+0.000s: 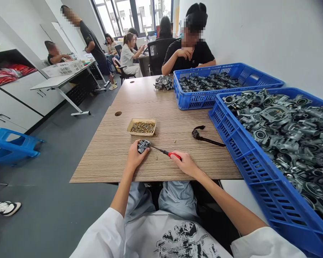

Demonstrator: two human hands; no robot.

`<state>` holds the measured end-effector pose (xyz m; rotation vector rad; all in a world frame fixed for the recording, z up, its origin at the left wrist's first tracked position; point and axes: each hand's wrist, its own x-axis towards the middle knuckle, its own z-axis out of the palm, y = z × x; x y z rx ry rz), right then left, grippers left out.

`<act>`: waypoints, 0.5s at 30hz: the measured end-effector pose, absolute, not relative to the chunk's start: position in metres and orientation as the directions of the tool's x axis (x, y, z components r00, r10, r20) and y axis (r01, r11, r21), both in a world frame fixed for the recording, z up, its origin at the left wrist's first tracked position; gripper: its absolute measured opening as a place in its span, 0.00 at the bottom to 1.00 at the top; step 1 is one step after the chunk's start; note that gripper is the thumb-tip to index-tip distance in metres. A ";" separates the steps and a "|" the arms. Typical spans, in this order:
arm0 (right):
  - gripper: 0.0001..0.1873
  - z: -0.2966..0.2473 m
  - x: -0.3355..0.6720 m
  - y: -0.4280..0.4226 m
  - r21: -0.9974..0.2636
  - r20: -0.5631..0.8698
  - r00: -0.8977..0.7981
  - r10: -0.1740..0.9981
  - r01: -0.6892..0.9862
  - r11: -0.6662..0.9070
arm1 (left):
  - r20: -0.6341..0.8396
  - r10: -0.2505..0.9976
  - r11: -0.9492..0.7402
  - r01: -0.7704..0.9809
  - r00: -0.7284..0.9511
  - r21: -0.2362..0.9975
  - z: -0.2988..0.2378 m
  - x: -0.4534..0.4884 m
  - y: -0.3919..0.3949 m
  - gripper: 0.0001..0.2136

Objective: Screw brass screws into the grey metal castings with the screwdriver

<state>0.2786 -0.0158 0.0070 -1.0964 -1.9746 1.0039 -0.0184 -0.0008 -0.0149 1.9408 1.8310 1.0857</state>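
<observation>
I hold the small grey cast-metal part [143,146] above the wood-grain table [97,161], clamped in the left hand [134,157]. The right hand [187,165] grips the red-handled screwdriver [174,155], shaft directed at the part. Beyond sits a rectangular tan tray [141,134] of brass-coloured screws [142,127].

My 12 o'clock: dark-framed window [135,16], daylight pouring in; wood-grain desk [97,161] before me | 1–2: plain white wall [247,36] | 11: white side table [50,84] | 10: white cabinets [18,95] | 9: blue stool [18,152], grey floor [61,161]
</observation>
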 end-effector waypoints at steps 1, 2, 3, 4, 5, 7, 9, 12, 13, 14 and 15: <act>0.19 0.007 0.279 -0.016 -0.854 0.172 -0.436 0.884 0.382 0.354 | 0.336 0.939 -0.174 0.745 -0.071 0.644 -0.015 -0.018 -0.001 0.23; 0.19 0.008 0.279 -0.016 -0.853 0.171 -0.438 0.883 0.383 0.355 | 0.336 0.939 -0.176 0.745 -0.068 0.643 -0.015 -0.018 -0.001 0.22; 0.19 0.008 0.278 -0.016 -0.852 0.171 -0.439 0.882 0.384 0.356 | 0.337 0.939 -0.178 0.745 -0.067 0.643 -0.014 -0.018 -0.001 0.22; 0.19 0.008 0.278 -0.016 -0.851 0.172 -0.441 0.881 0.385 0.359 | 0.338 0.939 -0.179 0.743 -0.067 0.645 -0.014 -0.018 -0.001 0.22; 0.19 0.007 0.278 -0.016 -0.850 0.174 -0.442 0.880 0.385 0.361 | 0.338 0.939 -0.179 0.742 -0.067 0.646 -0.014 -0.018 -0.001 0.22; 0.20 0.007 0.278 -0.016 -0.849 0.175 -0.445 0.878 0.384 0.364 | 0.337 0.939 -0.179 0.742 -0.067 0.646 -0.013 -0.018 -0.001 0.22; 0.20 0.006 0.279 -0.015 -0.849 0.173 -0.450 0.876 0.383 0.364 | 0.339 0.939 -0.184 0.742 -0.062 0.645 -0.013 -0.018 -0.001 0.22; 0.22 0.005 0.279 -0.015 -0.853 0.160 -0.459 0.874 0.382 0.357 | 0.346 0.936 -0.192 0.745 -0.055 0.639 -0.013 -0.018 -0.001 0.22; 0.22 0.004 0.279 -0.015 -0.854 0.154 -0.460 0.874 0.383 0.352 | 0.348 0.936 -0.193 0.748 -0.055 0.636 -0.013 -0.018 -0.001 0.22; 0.23 0.004 0.280 -0.014 -0.855 0.148 -0.460 0.875 0.385 0.347 | 0.348 0.936 -0.193 0.750 -0.053 0.632 -0.013 -0.018 -0.001 0.23; 0.24 0.004 0.280 -0.014 -0.856 0.143 -0.459 0.877 0.387 0.343 | 0.349 0.936 -0.193 0.753 -0.052 0.629 -0.012 -0.018 -0.002 0.23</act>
